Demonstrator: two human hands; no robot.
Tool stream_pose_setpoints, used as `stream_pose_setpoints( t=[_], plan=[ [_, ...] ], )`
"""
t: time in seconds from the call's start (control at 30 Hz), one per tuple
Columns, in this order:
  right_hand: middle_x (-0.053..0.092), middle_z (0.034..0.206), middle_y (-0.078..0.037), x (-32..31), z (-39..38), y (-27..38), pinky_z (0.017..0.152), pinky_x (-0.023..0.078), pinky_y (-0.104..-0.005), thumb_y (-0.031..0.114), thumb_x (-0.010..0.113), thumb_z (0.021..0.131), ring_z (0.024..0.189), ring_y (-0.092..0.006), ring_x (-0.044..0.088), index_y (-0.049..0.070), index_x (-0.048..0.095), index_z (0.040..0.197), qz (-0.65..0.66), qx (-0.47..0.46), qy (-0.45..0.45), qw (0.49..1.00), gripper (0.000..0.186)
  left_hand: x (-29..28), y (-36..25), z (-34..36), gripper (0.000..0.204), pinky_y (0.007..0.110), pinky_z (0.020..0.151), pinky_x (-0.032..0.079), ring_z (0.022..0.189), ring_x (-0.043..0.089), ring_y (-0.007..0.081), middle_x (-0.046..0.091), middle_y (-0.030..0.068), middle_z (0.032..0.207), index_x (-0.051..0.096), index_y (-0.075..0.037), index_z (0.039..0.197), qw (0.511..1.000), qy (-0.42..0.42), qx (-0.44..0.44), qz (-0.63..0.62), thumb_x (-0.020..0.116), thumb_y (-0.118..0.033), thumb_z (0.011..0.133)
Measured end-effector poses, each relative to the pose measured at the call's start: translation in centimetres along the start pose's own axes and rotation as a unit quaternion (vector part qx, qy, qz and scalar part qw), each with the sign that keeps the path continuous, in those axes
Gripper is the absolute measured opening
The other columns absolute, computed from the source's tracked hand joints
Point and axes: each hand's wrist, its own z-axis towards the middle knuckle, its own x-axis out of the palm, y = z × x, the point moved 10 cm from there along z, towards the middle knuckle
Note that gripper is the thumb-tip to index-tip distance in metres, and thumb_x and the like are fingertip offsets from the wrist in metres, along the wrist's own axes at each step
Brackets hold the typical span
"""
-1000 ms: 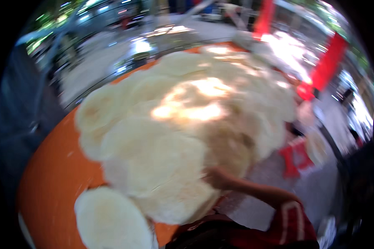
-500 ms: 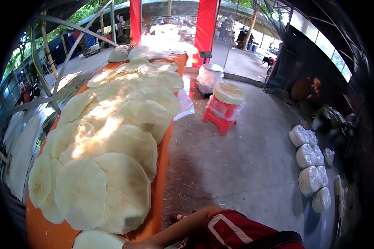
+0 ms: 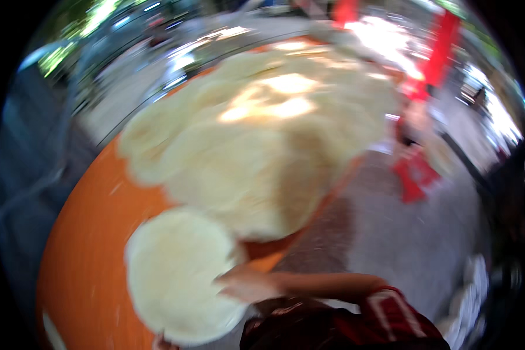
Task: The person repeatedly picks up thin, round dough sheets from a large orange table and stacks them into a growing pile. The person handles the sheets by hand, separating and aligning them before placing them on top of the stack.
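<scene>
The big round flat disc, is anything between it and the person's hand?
No. The right hand is already touching the pale round disc at its edge, over the orange surface; nothing shows between them, though the picture is blurred.

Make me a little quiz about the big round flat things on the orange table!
1. True or false: the right hand touches the single pale disc.
2. What colour is the surface under the discs?
3. The big overlapping pile of discs lies: A) nearer the person than the single disc, B) farther away, C) on the floor.

Key: 1 true; 2 orange; 3 B.
</scene>
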Motion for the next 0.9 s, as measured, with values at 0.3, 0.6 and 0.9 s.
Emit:
stream_pose_setpoints(
  t=[0.3,0.6,0.9],
  plan=[
    [0.030,0.128,-0.027,12.6,10.3,9.2,0.098,0.028,-0.0406,0.042,0.075,0.057,0.120,-0.0378,0.031,-0.002,0.022,0.129,0.031,0.049,0.096,0.994,0.099,-4.0,-1.3,3.4,0.070,0.036,0.090,0.042,0.105,0.050,0.0246,0.049,0.0122,0.113,0.034,-0.003,0.125,0.965,-0.013,-0.109,-0.240,0.062,0.011,0.062],
    [0.027,0.129,-0.028,15.8,11.5,5.0,0.101,0.025,-0.0400,0.034,0.079,0.049,0.121,-0.0387,0.028,-0.005,0.021,0.128,0.070,0.097,0.117,0.986,0.106,0.5,-2.1,3.4,0.089,0.035,0.090,0.042,0.112,0.043,0.0202,0.043,0.0087,0.120,0.025,-0.012,0.129,0.966,0.055,-0.132,-0.216,0.064,0.018,0.056],
    [0.040,0.126,-0.016,14.7,9.3,1.5,0.090,0.038,-0.0365,0.032,0.076,0.061,0.114,-0.0255,0.042,0.001,0.033,0.127,0.088,0.212,-0.001,0.973,0.084,0.4,-0.4,3.9,0.093,0.038,0.086,0.045,0.111,0.043,0.0226,0.037,0.0087,0.121,0.020,-0.018,0.127,0.963,0.069,-0.104,-0.237,0.067,0.016,0.055]
  ],
)
